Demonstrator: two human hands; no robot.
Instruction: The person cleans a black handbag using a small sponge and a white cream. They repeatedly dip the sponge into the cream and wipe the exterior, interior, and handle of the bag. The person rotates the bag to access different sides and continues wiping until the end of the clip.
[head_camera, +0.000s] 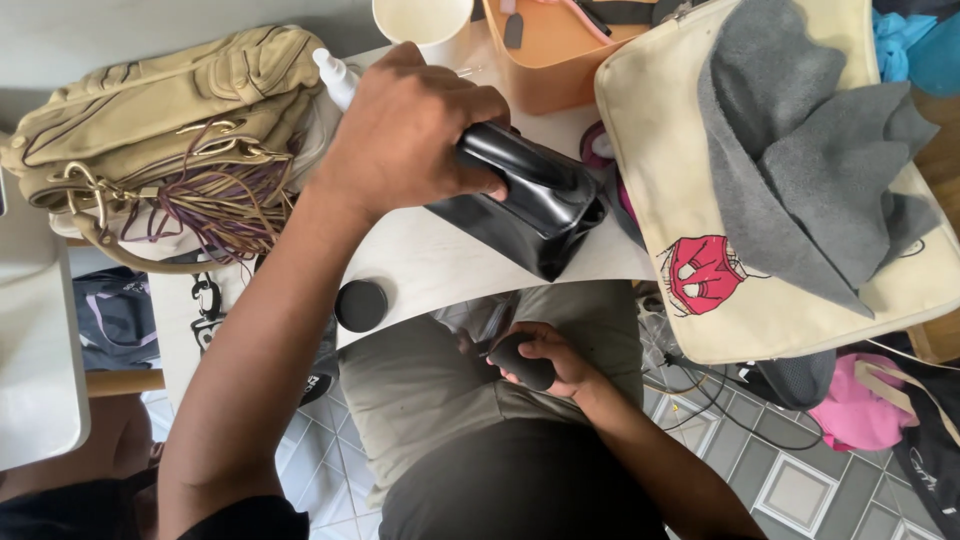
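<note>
My left hand (405, 125) grips the top of a glossy black leather shoe (530, 195) and presses it on the white table (440, 265). My right hand (550, 355) rests low in my lap, closed around a dark rounded sponge or brush (522, 360). A small round black lid (360, 305) lies on the table near its front edge, below my left forearm. Behind my left hand pokes the white top of a small bottle (335, 75).
A beige leather handbag (170, 130) with purple cords sits at the left. A cream canvas bag (650, 130) with a red print carries a grey cloth (800, 140) at the right. An orange box (560, 50) and a white cup (425, 20) stand behind. Cables cross the tiled floor (790, 470).
</note>
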